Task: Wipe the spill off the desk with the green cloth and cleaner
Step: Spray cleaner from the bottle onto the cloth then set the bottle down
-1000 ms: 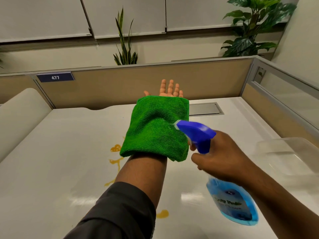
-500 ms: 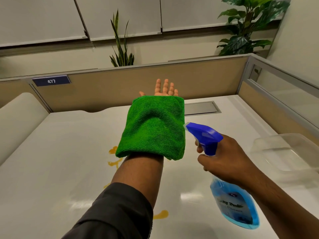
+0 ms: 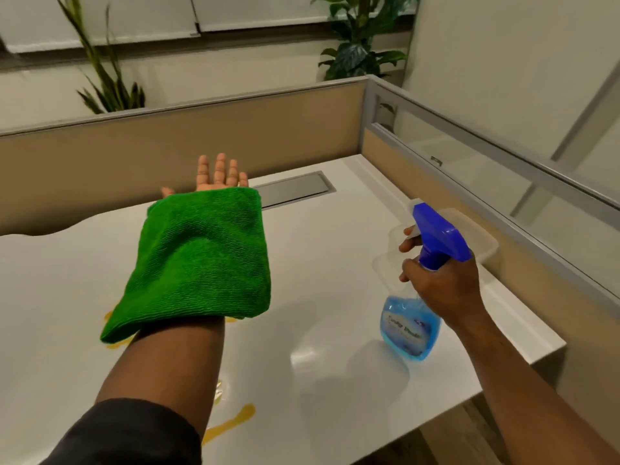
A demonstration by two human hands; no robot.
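A folded green cloth [image 3: 201,260] lies draped over my left wrist and palm, above the white desk [image 3: 318,263]. My left hand [image 3: 218,174] is stretched out flat, fingers apart, holding nothing in its grasp. My right hand [image 3: 439,286] grips the neck of a spray bottle [image 3: 411,325] of blue cleaner with a blue trigger head, held to the right of the cloth, nozzle pointing left and away. Yellow-orange spill streaks [image 3: 231,422] show on the desk under and beside my left forearm; part of the spill is hidden by the cloth and arm.
A clear plastic container [image 3: 476,236] sits behind the bottle by the right partition [image 3: 503,209]. A grey cable hatch [image 3: 295,189] lies in the desk near the tan back partition. The desk's right front corner [image 3: 550,347] drops to the floor. Potted plants stand beyond.
My right hand has carried the spray bottle to the right, away from the cloth. The view has turned right; my left arm with the cloth stays stretched out.
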